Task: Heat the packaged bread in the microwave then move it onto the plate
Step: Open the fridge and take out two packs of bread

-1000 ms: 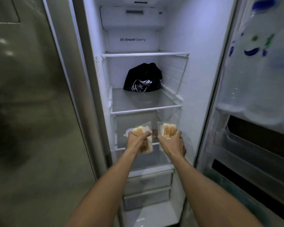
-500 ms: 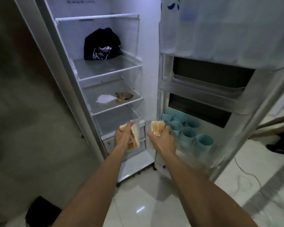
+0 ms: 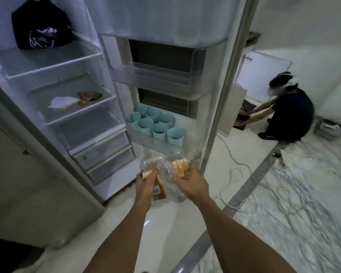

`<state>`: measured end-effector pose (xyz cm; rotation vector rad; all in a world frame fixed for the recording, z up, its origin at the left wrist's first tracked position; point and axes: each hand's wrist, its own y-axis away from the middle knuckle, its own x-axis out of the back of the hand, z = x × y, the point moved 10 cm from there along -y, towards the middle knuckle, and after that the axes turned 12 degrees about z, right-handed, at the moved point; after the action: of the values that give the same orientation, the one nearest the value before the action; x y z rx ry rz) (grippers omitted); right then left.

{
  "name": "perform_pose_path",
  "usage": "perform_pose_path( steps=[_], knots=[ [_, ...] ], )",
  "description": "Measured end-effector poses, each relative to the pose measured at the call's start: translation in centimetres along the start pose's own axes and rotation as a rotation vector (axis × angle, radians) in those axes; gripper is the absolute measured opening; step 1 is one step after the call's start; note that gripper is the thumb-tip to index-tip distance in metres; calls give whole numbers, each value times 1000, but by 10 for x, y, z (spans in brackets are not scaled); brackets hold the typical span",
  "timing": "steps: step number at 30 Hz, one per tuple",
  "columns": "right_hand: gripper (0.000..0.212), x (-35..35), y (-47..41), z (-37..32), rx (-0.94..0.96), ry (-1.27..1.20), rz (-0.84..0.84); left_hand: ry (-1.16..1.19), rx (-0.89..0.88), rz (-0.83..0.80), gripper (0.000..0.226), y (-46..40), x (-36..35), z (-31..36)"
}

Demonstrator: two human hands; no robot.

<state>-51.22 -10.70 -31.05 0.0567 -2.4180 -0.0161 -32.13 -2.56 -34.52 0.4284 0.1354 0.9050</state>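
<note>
I hold two clear plastic packs of sliced bread in front of the open fridge, low over the floor. My left hand (image 3: 146, 181) grips the left bread pack (image 3: 153, 168), which has a small label near its lower end. My right hand (image 3: 191, 182) grips the right bread pack (image 3: 179, 167) from below, its slices standing side by side. The two packs touch each other. No microwave or plate is in view.
The fridge (image 3: 53, 107) stands open at left with a black bag (image 3: 39, 26) on an upper shelf and scraps on a lower one. Its door (image 3: 165, 75) holds several teal cups (image 3: 156, 125). A person (image 3: 287, 111) crouches at right. Cables (image 3: 283, 194) trail across the marble floor.
Both hands have drawn the bread packs out of the fridge and down toward me. My view has swung right and downward, bringing the floor and the crouching person into sight.
</note>
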Motion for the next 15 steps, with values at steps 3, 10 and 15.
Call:
perform_pose_path(
  steps=[3,10,15],
  knots=[
    [63,42,1,64,-55,31,50,-7,46,-43,36,37,-46,-31],
    [46,130,-20,148,-168,-41,197,-71,85,-208,50,89,-148,-55],
    [48,176,-49,179,-226,-49,296,-138,42,-273,59,95,-219,-40]
  ],
)
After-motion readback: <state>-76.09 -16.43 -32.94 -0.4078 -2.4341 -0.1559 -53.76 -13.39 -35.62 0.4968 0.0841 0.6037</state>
